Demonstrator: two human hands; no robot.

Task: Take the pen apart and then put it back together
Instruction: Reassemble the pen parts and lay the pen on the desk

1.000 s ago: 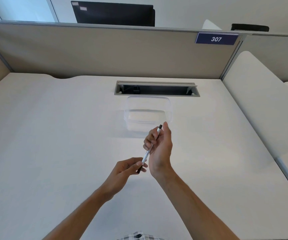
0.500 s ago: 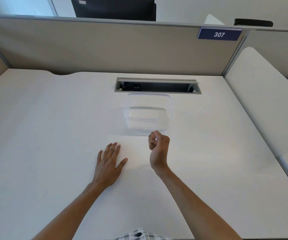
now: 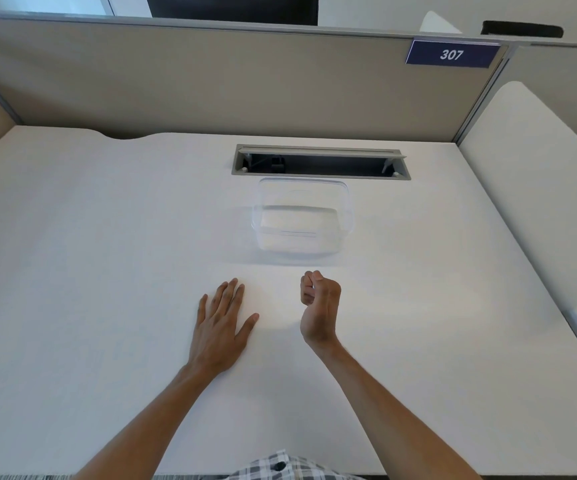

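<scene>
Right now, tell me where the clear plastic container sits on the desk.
In the head view, the clear plastic container sits at centre on the white desk, just in front of the cable slot and beyond the right hand.

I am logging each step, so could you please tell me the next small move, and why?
Probably reach the right hand forward into the clear container: both hands show no pen, the left hand lies flat on the desk, and a faint line inside the container may be it.

Clear tub (image 3: 302,216) (near cable slot (image 3: 320,161))
</scene>
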